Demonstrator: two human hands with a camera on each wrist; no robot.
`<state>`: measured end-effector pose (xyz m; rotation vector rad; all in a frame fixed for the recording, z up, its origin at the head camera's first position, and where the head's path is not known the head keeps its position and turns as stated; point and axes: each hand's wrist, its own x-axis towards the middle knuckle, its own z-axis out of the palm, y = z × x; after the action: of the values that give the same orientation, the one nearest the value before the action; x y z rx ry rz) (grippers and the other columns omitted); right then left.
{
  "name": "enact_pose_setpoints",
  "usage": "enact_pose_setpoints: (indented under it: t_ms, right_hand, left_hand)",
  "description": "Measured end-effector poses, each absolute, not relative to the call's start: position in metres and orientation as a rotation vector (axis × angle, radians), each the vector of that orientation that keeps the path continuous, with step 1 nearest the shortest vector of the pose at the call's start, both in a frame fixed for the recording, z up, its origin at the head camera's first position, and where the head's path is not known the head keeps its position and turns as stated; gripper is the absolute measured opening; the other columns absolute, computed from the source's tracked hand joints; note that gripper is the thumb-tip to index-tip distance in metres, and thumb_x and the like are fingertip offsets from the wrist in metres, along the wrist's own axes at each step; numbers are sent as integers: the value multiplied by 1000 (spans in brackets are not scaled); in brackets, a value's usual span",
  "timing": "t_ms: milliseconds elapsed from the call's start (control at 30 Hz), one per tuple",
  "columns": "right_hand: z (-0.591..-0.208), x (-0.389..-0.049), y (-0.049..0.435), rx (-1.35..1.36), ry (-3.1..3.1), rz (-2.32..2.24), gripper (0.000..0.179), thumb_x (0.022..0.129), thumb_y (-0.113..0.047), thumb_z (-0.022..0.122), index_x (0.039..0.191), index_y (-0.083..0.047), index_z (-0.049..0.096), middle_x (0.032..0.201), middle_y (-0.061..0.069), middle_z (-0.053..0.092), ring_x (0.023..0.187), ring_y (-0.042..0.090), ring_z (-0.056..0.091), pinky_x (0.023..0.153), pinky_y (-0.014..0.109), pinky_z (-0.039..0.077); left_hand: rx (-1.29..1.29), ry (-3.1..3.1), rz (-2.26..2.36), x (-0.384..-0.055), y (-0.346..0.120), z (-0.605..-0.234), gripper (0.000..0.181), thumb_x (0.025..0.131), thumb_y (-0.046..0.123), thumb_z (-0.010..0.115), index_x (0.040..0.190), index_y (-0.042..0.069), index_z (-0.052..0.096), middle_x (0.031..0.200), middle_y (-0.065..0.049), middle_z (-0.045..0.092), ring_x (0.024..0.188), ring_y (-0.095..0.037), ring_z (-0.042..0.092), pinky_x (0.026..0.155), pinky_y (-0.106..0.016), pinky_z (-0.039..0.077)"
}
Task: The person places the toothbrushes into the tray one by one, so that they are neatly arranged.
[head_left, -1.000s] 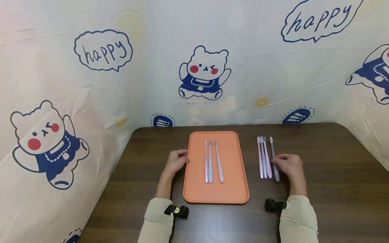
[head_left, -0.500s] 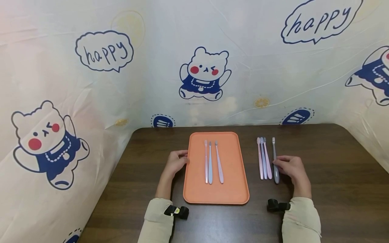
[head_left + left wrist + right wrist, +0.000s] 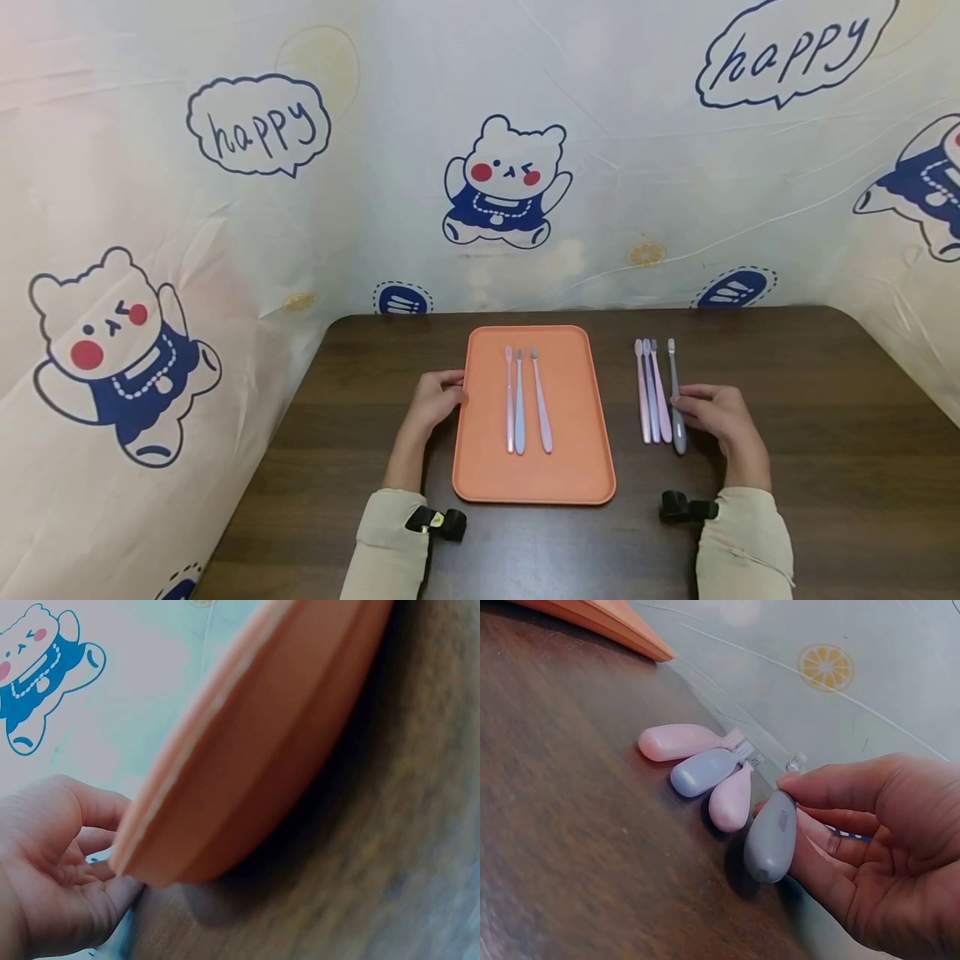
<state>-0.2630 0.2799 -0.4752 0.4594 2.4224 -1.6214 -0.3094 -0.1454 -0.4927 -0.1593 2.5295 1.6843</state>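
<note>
My right hand (image 3: 722, 417) pinches a grey toothbrush (image 3: 774, 838) between thumb and fingers, its handle end toward me. Just left of it, a pink toothbrush (image 3: 642, 400), a bluish toothbrush (image 3: 651, 404) and a pale pink toothbrush (image 3: 662, 408) lie close together on the table. Over at the orange tray (image 3: 480, 475), my left hand (image 3: 435, 400) grips the left rim; the left wrist view has thumb and fingers at that rim (image 3: 187, 742). Inside the tray rest a pink toothbrush (image 3: 510, 417), a light blue toothbrush (image 3: 519, 417) and a lilac toothbrush (image 3: 543, 417).
The dark wooden table (image 3: 540, 554) carries everything. A pale curtain (image 3: 405, 167) with printed bears surrounds its back and sides. Black wrist cameras are strapped on both sleeves.
My right hand has shifted slightly right and toward me with the grey toothbrush, which has swung a little more upright. The left hand and the tray keep their places.
</note>
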Motion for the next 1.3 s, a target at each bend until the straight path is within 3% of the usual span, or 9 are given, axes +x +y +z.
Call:
enact_pose_setpoints:
  t_ms: [333, 867, 1300]
  right_hand:
    - [-473, -263, 282, 444, 2453, -1627, 51, 97, -14, 66, 136, 16, 53, 119, 21, 69, 82, -2, 64, 76, 20, 59]
    - [-470, -265, 275, 481, 2468, -1585, 50, 98, -17, 64, 138, 12, 54, 139, 33, 53, 89, 5, 65, 80, 25, 60]
    - [-465, -266, 265, 448, 2471, -1577, 48, 98, -14, 63, 137, 13, 55, 137, 33, 55, 89, 7, 65, 82, 28, 61]
  left_hand:
    - [-150, 2529, 1693, -310, -146, -493, 46, 83, -2, 62, 129, -5, 67, 119, -22, 69, 103, -25, 64, 81, -29, 56]
    - [-145, 2522, 1704, -310, -146, -494, 46, 83, -2, 62, 128, -5, 67, 119, -22, 68, 103, -26, 63, 78, -26, 53]
    - [-171, 2525, 1685, -310, -145, -492, 46, 84, 0, 61, 130, -2, 67, 121, -19, 68, 104, -25, 62, 80, -27, 52]
